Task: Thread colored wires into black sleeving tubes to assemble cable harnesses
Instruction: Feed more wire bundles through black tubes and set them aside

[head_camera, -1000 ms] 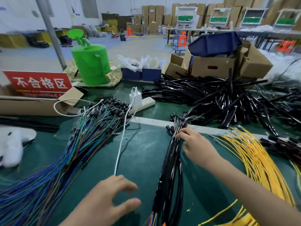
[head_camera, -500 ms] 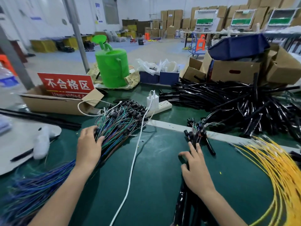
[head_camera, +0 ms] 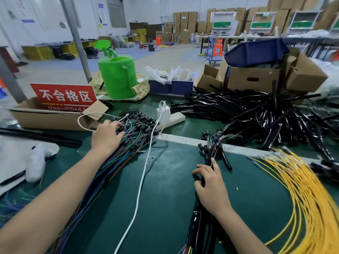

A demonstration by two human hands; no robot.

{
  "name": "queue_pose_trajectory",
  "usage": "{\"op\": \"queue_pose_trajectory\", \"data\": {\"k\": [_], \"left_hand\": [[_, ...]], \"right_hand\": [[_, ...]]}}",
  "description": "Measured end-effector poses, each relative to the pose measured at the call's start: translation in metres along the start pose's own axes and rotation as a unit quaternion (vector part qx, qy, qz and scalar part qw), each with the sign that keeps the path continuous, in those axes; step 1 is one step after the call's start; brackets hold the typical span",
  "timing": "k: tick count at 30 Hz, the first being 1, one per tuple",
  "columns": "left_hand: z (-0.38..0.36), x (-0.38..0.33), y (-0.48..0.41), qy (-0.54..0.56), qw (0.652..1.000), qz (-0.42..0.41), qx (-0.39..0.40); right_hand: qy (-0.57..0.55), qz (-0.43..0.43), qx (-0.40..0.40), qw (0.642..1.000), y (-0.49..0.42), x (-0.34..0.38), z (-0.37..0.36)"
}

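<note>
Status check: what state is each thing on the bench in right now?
left hand: fingers curled round colored wires
right hand: open, resting on sleeved harnesses
charger: plugged into power strip
black tubes: loose pile
yellow wires: fanned out, untouched
cardboard box: flaps open

On the desk (head_camera: 165, 180), the mixed wire bundle (head_camera: 128, 143) lay at the left with the left grip (head_camera: 105, 137) on its far end. The sleeved harnesses (head_camera: 213, 151) lay right of centre under the right grip (head_camera: 211, 187), and a charger cord (head_camera: 143, 180) ran between the two bundles. The single wires (head_camera: 302, 189) fanned at the far right. Behind them lay the tube pile (head_camera: 256, 114), with cartons (head_camera: 253, 79) behind it. The power strip (head_camera: 174, 118) sat just left of the pile. At the far left a sign (head_camera: 64, 96) stood in a flat box (head_camera: 45, 120), with a watering can (head_camera: 117, 79) behind and to its right.
</note>
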State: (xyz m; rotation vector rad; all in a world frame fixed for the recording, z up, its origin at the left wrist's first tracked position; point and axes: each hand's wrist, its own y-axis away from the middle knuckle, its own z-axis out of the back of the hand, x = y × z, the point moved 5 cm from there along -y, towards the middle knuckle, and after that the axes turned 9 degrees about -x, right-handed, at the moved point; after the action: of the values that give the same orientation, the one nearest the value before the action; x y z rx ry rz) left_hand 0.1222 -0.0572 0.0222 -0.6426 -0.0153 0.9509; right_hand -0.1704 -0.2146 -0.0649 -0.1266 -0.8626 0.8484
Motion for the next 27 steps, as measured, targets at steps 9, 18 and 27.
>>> {"op": "queue_pose_trajectory", "data": {"k": [9,18,27], "left_hand": [[0.005,-0.012,-0.014,0.076,0.993,-0.02,-0.093],[0.174,-0.163,0.022,0.609,0.774,-0.167,-0.048],[0.115,-0.261,0.095,0.643,0.727,-0.176,0.163]], "right_hand": [[-0.021,-0.008,-0.007,1.0,0.001,-0.001,0.002],[-0.148,-0.035,-0.077,0.985,0.001,0.008,0.025],[-0.518,-0.128,0.071,0.843,0.008,0.055,0.069]]}}
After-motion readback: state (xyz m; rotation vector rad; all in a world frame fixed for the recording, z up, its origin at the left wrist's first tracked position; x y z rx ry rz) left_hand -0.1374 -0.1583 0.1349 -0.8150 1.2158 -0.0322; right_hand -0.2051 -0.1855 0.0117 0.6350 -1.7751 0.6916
